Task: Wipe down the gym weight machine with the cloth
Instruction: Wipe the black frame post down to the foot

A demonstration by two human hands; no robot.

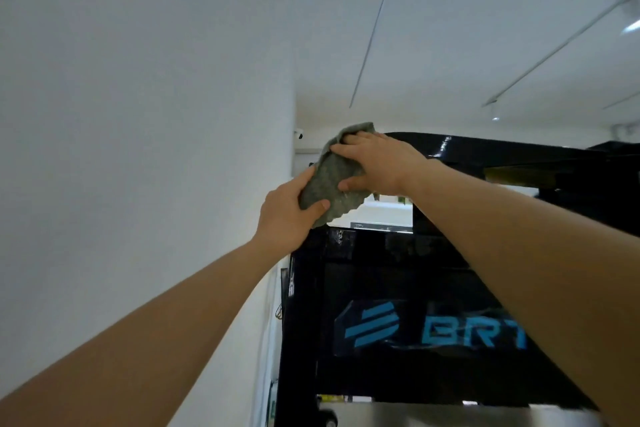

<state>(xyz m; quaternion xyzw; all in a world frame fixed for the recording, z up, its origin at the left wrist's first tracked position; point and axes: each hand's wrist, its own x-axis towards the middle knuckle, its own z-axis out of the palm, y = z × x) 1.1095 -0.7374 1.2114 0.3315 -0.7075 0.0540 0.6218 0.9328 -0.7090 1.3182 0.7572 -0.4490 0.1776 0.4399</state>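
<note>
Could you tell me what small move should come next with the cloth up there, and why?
Probably press the cloth down onto the machine's black top bar and slide it rightward. Both the left hand and right hand grip the cloth at the bar's left end, and the rest of the bar stretches away to the right.

The black weight machine (398,374) is seen from below; a grey-green cloth (330,180) is held at its top corner.
</note>
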